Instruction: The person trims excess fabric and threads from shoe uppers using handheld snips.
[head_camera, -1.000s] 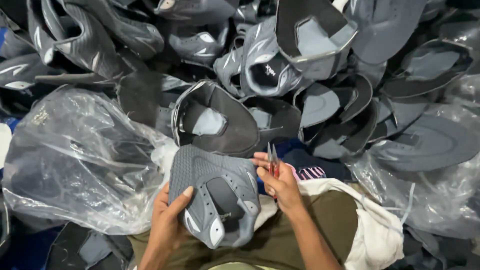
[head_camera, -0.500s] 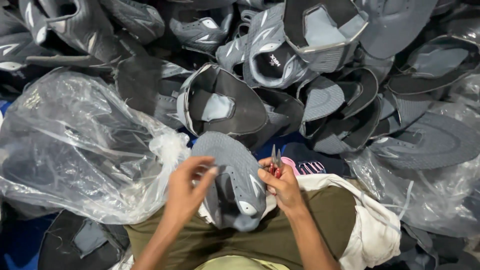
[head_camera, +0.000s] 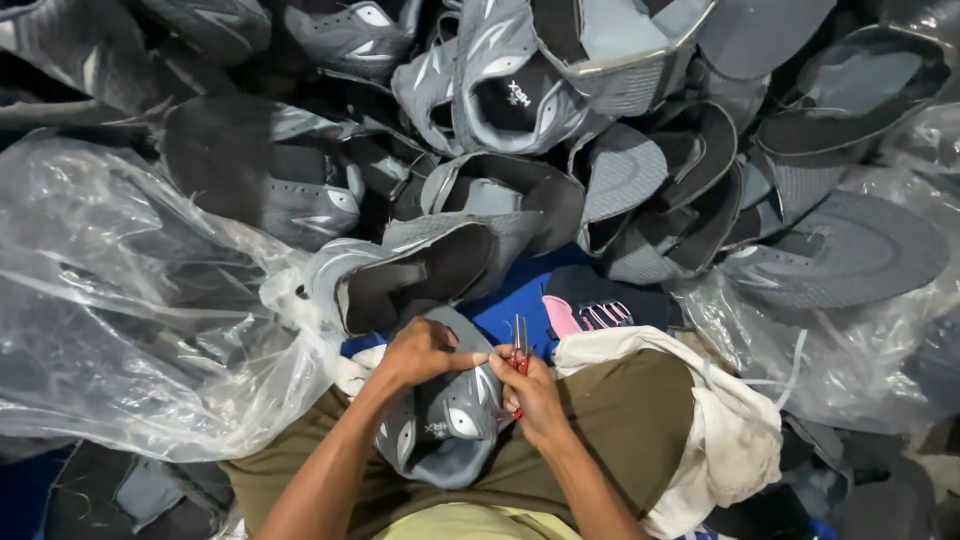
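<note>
Trimming a grey shoe upper (head_camera: 440, 420) on the lap
Left hand (head_camera: 420, 352) pinches its edge; right hand (head_camera: 535, 395), at 3 o'clock, clamps red snips (head_camera: 519, 352) that could nick fingers

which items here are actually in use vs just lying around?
In use:
- grey shoe upper on the lap, under the left hand
- red-handled snips in the right hand

Lying about:
- heap of grey shoe uppers
- clear plastic bag, left
- white cloth, right
- dark blue garment
</note>
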